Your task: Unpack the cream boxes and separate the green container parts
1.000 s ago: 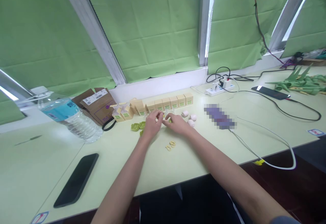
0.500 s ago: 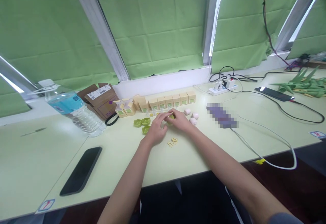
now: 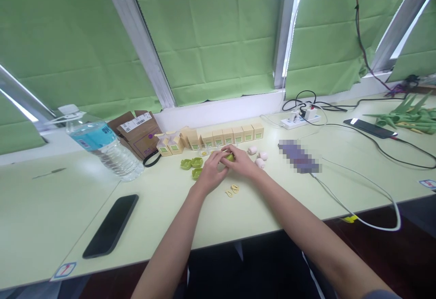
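Note:
My left hand (image 3: 211, 172) and my right hand (image 3: 242, 162) meet over the desk, fingers pinched together on a small yellow-green case (image 3: 230, 157) held between them. Two small yellow loops (image 3: 232, 190) lie on the desk just in front of my hands. Three green cases (image 3: 191, 165) sit to the left of my left hand. Pinkish-white earbud-like pieces (image 3: 259, 156) lie right of my right hand. A row of small tan boxes (image 3: 227, 135) with green labels stands behind my hands.
A water bottle (image 3: 102, 147) lies on its side at left, beside an open cardboard box (image 3: 136, 132). A black phone (image 3: 111, 224) rests near the front edge. A power strip (image 3: 299, 118), cables (image 3: 368, 140), another phone (image 3: 369, 128) and green cones (image 3: 408, 114) occupy the right.
My hands came closer together and now both pinch the small yellow-green case. The view shifted slightly, so the desk items sit a little further right in the frame.

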`<state>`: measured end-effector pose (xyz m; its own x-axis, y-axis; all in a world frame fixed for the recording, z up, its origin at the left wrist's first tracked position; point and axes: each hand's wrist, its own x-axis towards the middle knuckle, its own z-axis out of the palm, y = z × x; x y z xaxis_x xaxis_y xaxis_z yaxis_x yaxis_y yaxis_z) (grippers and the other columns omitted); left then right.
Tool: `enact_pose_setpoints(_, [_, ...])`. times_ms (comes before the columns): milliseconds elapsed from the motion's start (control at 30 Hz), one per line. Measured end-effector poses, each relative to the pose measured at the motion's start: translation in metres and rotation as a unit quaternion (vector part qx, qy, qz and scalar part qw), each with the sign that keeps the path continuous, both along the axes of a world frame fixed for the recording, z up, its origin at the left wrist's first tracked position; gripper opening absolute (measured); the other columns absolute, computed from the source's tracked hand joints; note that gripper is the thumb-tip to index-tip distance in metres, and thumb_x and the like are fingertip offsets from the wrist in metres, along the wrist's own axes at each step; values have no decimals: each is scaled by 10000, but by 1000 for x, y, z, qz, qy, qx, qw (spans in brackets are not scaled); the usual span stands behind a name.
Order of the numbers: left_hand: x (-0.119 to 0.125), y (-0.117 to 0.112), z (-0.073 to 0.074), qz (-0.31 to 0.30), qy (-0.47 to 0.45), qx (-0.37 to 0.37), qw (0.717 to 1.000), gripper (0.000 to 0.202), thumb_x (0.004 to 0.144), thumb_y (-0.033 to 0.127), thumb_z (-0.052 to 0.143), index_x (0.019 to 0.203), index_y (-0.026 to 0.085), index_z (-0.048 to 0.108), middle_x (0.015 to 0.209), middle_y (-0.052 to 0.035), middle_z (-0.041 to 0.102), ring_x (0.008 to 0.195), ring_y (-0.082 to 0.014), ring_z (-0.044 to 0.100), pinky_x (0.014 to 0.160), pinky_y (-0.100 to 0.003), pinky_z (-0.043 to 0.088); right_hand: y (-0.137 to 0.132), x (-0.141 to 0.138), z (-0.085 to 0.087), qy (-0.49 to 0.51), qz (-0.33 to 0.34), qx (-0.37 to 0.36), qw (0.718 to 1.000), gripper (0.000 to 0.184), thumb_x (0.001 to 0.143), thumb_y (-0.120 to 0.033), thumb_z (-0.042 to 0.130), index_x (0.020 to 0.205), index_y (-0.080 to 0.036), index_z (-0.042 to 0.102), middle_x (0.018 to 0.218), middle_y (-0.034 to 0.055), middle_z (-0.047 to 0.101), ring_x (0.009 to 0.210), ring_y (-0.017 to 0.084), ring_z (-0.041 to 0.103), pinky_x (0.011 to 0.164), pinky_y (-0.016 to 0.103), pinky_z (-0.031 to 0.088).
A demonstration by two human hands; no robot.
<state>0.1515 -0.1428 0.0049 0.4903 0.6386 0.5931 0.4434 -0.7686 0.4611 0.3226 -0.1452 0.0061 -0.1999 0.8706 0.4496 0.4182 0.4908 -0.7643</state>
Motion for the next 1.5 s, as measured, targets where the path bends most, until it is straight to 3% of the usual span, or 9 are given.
enact_pose_setpoints(167, [-4, 7, -2, 64, -60, 24, 996, 283, 907, 280, 619, 1185, 232, 640, 1175, -90, 664, 1051, -208, 641, 909, -381, 551, 1, 0, -2, 46, 11, -37, 998, 490, 926, -426, 586, 1375, -244, 512, 1305, 124, 628, 965, 184, 676, 888, 354, 530])
enact_pose_setpoints(367, [-7, 12, 0, 133, -119, 28, 984, 274, 904, 370, 631, 1122, 203, 638, 1168, -101, 670, 1044, -213, 653, 881, -366, 574, 6, 0, -6, 77, 17, -66, 995, 514, 934, -481, 590, 1389, -247, 542, 1203, 101, 701, 1040, 211, 690, 934, 378, 537])
enact_pose_setpoints(733, [0, 10, -7, 70, -149, -61, 985, 260, 906, 331, 615, 1128, 203, 568, 1139, -105, 665, 1021, -206, 680, 939, -385, 560, 19, -1, -14, 108, -30, -49, 992, 481, 853, -410, 710, 1284, -203, 664, 1093, 86, 737, 966, 212, 696, 904, 351, 540])
enact_pose_setpoints(900, [-3, 9, -5, 102, -117, -70, 985, 305, 984, 366, 479, 1241, 218, 546, 1232, -101, 648, 1091, -211, 647, 992, -393, 509, 19, 0, -15, 104, -48, -9, 993, 495, 791, -391, 781, 1244, -211, 693, 1164, 104, 699, 910, 185, 687, 883, 339, 562])
enact_pose_setpoints(1233, [-3, 7, -4, 120, -51, -77, 989, 432, 993, 454, 467, 1360, 237, 537, 1302, -90, 639, 1149, -223, 606, 1052, -409, 447, 24, 2, -22, 59, -52, 63, 995, 392, 765, -382, 822, 1117, -220, 764, 997, 72, 715, 843, 179, 684, 821, 336, 584])
enact_pose_setpoints(1500, [-4, 8, -3, 108, -44, -75, 990, 388, 988, 438, 476, 1264, 203, 613, 1257, -89, 681, 1132, -239, 636, 1023, -407, 472, 23, 2, -25, 37, -10, 107, 994, 377, 817, -362, 782, 1182, -277, 747, 1041, 70, 703, 927, 194, 671, 859, 352, 586])
